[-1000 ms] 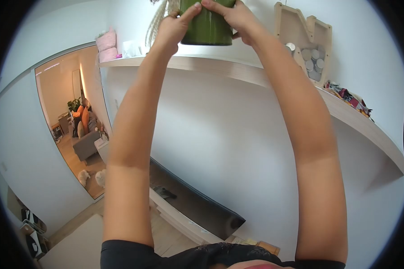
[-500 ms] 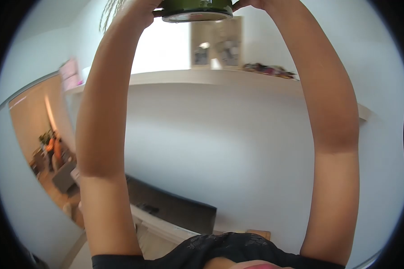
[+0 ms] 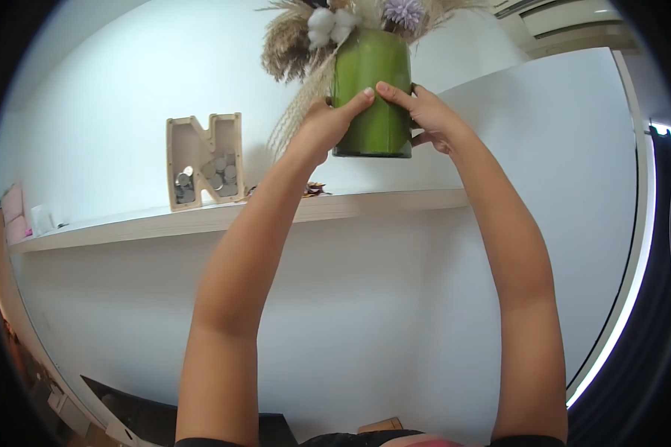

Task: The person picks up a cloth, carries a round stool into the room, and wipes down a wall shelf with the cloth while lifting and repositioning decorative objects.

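Note:
A green vase (image 3: pixel 373 63) of dried flowers is held upright in front of me, its base above the level of the wall shelf (image 3: pixel 395 200). My left hand (image 3: pixel 328 123) wraps its left side, thumb across the front. On the right side, my right hand (image 3: pixel 430 119) grips it, the thumb nearly meeting the other one. Pampas plumes (image 3: pixel 287 54), white cotton balls (image 3: pixel 328 26) and a purple flower (image 3: pixel 404 12) rise from the vase. The fingers behind it are mostly hidden.
An N-shaped coin box (image 3: pixel 205 160) with coins stands on the shelf. Small colourful items (image 3: pixel 315 189) lie beside it, partly behind my left arm. Pink items (image 3: pixel 15 212) sit at the far left end. A white panel (image 3: pixel 552 186) rises on the right; a dark television (image 3: pixel 149 410) is below.
My view has turned right and up. The vase, cut off at the top before, now shows with its flowers, over the right part of the shelf. Both hands still hold it.

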Tool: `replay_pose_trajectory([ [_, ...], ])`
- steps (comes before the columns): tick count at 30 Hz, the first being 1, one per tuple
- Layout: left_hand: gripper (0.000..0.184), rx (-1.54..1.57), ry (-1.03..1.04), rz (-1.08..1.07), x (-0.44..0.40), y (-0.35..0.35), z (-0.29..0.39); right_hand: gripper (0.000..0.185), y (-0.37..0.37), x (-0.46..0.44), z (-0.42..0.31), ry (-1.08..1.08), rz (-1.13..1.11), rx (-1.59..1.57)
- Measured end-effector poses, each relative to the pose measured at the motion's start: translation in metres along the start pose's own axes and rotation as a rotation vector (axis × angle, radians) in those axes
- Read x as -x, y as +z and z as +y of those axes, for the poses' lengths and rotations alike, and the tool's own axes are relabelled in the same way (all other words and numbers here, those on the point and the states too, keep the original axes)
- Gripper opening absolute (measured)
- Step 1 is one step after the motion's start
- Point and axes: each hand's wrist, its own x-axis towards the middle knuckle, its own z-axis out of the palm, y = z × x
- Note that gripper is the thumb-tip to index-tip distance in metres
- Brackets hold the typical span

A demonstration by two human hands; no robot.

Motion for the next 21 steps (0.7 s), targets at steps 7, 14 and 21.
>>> replay_pose_trajectory([
  [7,0.074,0.088,-0.031,-0.081,-0.034,0.049,-0.055,0.098,-0.022,-0.022,0.063,0.045,0.079,-0.016],
  [14,0.071,0.057,-0.096,-0.191,-0.046,0.08,-0.094,0.098,-0.032,-0.032,0.119,0.091,0.112,-0.026],
  [21,0.071,0.081,-0.179,-0.176,-0.047,0.085,-0.111,0.096,-0.029,-0.034,0.135,0.108,0.072,-0.068],
])
